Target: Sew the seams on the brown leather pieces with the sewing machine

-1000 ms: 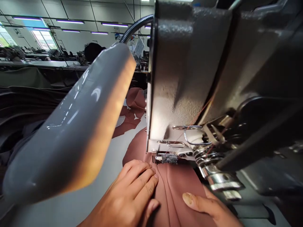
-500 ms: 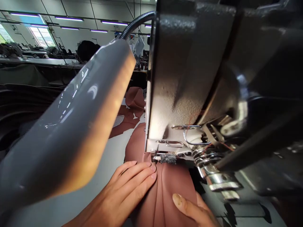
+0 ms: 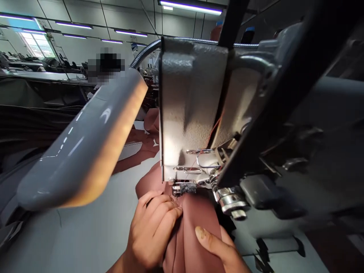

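Note:
A reddish-brown leather-like piece [image 3: 198, 214] runs under the presser foot [image 3: 176, 190] of a sewing machine [image 3: 189, 110], with folds along its near part. Just in front of the foot, my left hand [image 3: 155, 227] has its fingers bent and closed on the piece's left side. My right hand [image 3: 220, 248] grips the right edge nearer to me, thumb on top and the other fingers mostly hidden beneath. The needle tip cannot be made out.
A grey lamp [image 3: 85, 148] with a lit face hangs close at the left. More reddish-brown pieces [image 3: 148, 142] lie behind on the pale table [image 3: 85, 239]. Dark fabric [image 3: 31, 125] is heaped at the left. A blurred-out person [image 3: 106, 66] is farther back.
My left fingers, flat on the leather before, are now bent and bunch it up. My right hand keeps its grip. The whole view has shifted, with the machine now farther left and smaller.

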`<action>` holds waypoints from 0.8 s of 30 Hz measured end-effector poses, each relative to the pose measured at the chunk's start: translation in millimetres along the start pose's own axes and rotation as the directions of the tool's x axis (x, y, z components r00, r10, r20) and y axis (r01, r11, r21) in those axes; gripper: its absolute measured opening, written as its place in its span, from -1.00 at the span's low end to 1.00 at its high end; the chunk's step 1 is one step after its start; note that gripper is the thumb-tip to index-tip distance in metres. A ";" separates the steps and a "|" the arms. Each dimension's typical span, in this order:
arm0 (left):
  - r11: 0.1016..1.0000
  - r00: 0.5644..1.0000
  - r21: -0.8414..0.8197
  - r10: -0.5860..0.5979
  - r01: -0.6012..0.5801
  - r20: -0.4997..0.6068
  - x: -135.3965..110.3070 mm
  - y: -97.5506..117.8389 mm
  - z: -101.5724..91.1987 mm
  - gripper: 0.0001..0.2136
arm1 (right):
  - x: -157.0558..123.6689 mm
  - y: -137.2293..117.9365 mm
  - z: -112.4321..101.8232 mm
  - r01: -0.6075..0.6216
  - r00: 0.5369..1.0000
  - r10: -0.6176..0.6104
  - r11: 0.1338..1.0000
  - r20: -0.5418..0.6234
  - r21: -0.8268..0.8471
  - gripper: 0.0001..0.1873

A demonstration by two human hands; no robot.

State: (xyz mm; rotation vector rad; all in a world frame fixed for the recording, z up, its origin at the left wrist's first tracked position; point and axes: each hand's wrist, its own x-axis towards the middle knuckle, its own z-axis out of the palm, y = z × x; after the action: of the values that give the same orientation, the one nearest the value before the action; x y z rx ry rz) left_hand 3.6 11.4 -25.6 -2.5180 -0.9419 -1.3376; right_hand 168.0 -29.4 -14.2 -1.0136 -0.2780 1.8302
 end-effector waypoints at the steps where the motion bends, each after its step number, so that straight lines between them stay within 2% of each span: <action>1: 1.000 1.000 -0.017 0.006 -0.006 -0.007 4.4 0.8 -2.5 -0.76 | -0.2 -2.9 2.5 0.004 0.999 -0.005 1.000 0.037 0.024 -0.46; 4: 0.998 0.998 -0.026 0.055 -0.056 -0.030 11.9 2.6 -8.7 -0.80 | 1.3 -9.7 6.2 0.017 0.987 -0.023 0.999 0.157 0.040 -0.47; 6: 0.996 0.996 0.006 0.088 -0.088 -0.034 11.4 2.8 -10.5 -0.82 | 3.5 -11.2 4.2 0.010 0.983 -0.015 1.000 0.183 0.028 -0.48; 10: 0.988 0.990 0.081 0.137 -0.133 -0.045 2.3 1.5 -12.6 -0.80 | 6.9 -8.1 -4.7 -0.014 0.994 0.016 1.000 0.110 -0.018 -0.46; 14: 0.970 0.980 0.138 0.192 -0.198 0.052 -1.1 2.1 -19.9 -0.75 | 6.3 -6.8 -7.4 0.011 0.998 -0.008 0.999 0.059 -0.046 -0.32; 17: 0.967 0.980 0.163 0.185 -0.196 0.075 3.1 4.7 -22.7 -0.74 | 4.6 -8.6 -5.0 0.000 0.999 0.003 0.998 0.038 -0.065 -0.28; 21: 0.974 0.986 0.156 0.166 -0.166 0.015 7.3 5.0 -16.6 -0.73 | 4.2 -8.4 -2.4 0.017 1.000 -0.017 0.999 0.012 -0.051 -0.22; 24: 0.976 0.983 0.133 0.177 -0.170 -0.045 6.5 2.8 -10.9 -0.73 | 5.0 -6.3 -2.9 0.027 0.999 -0.028 0.999 -0.044 -0.039 -0.33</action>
State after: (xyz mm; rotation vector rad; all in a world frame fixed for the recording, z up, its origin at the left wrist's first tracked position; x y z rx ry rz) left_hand 0.2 7.9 -13.5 -2.3907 -0.7518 -1.2464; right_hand 173.3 -22.8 -14.9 -1.0708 -0.2991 1.7812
